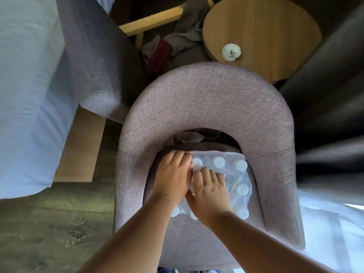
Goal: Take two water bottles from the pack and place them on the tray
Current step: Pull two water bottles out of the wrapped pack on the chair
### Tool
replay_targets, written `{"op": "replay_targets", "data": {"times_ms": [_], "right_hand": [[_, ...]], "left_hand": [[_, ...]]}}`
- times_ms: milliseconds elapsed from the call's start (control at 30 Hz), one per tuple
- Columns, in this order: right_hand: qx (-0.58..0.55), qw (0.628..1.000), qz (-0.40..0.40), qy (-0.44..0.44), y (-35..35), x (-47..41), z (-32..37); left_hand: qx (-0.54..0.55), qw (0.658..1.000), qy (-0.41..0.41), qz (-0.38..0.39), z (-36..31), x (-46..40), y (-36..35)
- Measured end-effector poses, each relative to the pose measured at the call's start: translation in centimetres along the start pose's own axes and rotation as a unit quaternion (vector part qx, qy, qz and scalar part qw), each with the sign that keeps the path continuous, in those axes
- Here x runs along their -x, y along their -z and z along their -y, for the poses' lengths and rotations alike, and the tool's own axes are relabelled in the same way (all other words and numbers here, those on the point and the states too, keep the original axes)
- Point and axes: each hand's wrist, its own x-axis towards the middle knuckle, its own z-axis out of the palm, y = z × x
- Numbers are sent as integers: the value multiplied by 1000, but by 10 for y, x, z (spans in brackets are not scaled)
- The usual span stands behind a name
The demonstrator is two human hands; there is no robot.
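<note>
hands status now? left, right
Left hand: fingers curled on the pack wrap near a cap; a firm grip cannot be told.
Right hand: flat on the pack top, holding nothing.

Curved grey-mauve armchair [206,107] at centre, seen from above. Round wooden table [262,32] behind it to the right, with a small white cup [231,52] near its front edge. Crumpled grey and red clothes [177,42] left of the table, beside a pale wooden frame [151,20]. Bed [25,85] in pale blue sheets far left. Dark curtain [331,107] right. Grey wood floor [55,223] lower left.
</note>
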Motion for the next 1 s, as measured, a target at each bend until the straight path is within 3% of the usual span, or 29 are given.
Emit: {"op": "replay_targets", "data": {"times_ms": [167,367,533,700,867,1000], "right_hand": [[-11,999,-45,15,8,3,-6],[-107,980,-141,92,21,39,-46],[-35,977,-130,166,-5,86,-108],[13,975,-152,161,-23,93,-109],[16,983,-114,143,-15,97,-108],[-36,995,-76,57,1,90,-88]], "left_hand": [[-11,1000,-13,14,1,2,-1],[17,1000,9,-6,0,1,4],[25,1000,9,-12,-2,2,4],[20,999,18,-24,-5,3,2],[12,999,13,-37,-6,3,2],[-3,999,17,-50,-6,3,3]]}}
